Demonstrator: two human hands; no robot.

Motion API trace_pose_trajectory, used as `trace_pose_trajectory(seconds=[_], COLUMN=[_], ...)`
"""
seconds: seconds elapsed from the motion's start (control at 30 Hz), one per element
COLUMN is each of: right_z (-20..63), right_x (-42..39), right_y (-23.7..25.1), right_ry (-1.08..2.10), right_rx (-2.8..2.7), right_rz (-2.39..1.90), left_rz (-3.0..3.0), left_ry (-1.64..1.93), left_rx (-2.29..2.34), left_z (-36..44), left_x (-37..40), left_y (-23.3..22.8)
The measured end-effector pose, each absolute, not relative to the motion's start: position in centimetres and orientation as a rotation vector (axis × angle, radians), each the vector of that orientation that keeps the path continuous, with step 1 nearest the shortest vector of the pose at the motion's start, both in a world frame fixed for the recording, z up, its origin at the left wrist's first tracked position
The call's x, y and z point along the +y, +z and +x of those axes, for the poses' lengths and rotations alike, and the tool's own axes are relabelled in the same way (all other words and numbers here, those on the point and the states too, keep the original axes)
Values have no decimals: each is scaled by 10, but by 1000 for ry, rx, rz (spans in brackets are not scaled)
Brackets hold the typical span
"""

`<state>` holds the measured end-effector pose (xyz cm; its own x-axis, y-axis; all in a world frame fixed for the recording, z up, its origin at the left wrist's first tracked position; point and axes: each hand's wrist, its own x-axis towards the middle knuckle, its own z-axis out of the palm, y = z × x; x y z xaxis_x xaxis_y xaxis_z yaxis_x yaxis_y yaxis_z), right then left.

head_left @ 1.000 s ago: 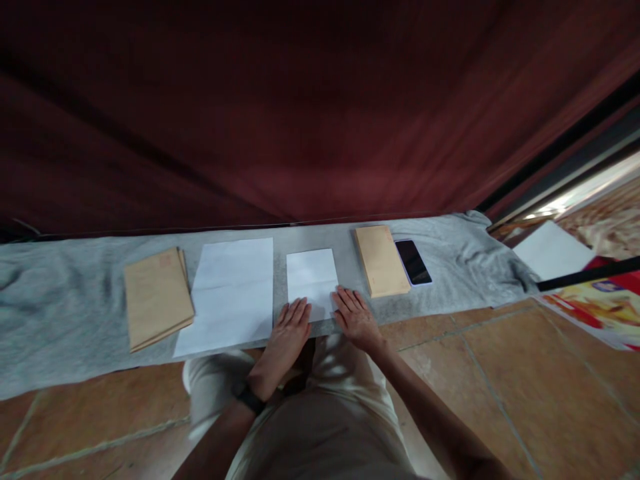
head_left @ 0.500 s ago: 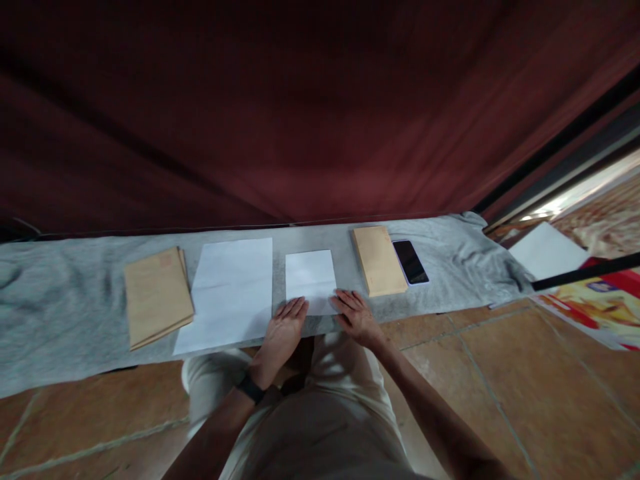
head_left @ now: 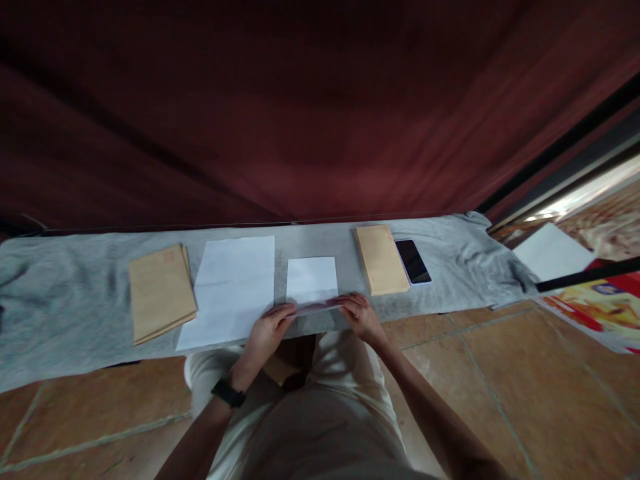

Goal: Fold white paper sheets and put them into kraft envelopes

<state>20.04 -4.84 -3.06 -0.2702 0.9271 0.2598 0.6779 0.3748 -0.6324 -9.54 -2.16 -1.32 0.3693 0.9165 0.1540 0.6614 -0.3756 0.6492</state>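
Note:
A folded sheet of white paper [head_left: 312, 277] lies in front of me on a grey cloth, its near edge lifted a little. My left hand [head_left: 270, 325] pinches the left corner of that near edge between thumb and fingers. At the right corner, my right hand [head_left: 358, 313] grips the same edge. Just left of it lies a larger white paper sheet [head_left: 235, 287], flat, close to my left hand. A stack of brown envelopes [head_left: 383, 260] stands to the right, beyond my right hand.
More brown envelopes [head_left: 161, 290] overlap the large sheet's left side. A phone [head_left: 413, 261] lies beside the right stack. The grey cloth [head_left: 60, 300] covers a narrow surface against a dark red curtain [head_left: 300, 120]. A colourful package [head_left: 600, 310] is at far right.
Both hands went from lying flat on the folded paper to gripping its near corners. The near edge has risen off the cloth, and my left hand has shifted left.

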Motion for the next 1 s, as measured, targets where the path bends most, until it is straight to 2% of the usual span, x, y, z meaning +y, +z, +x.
trace_pose_trajectory(seconds=[0.27, 0.83, 1.0], right_z=[186, 166, 162], right_x=[-36, 2, 7], right_y=[-21, -4, 0], right_ry=[527, 583, 593], right_rx=[-1942, -1749, -1759], right_rz=[-1657, -2218, -2312], left_rz=[1683, 1677, 1661], left_ry=[781, 749, 755], left_rx=[1621, 1889, 1823], left_z=[-83, -58, -61], left_x=[-1, 39, 38], left_y=[-5, -13, -12])
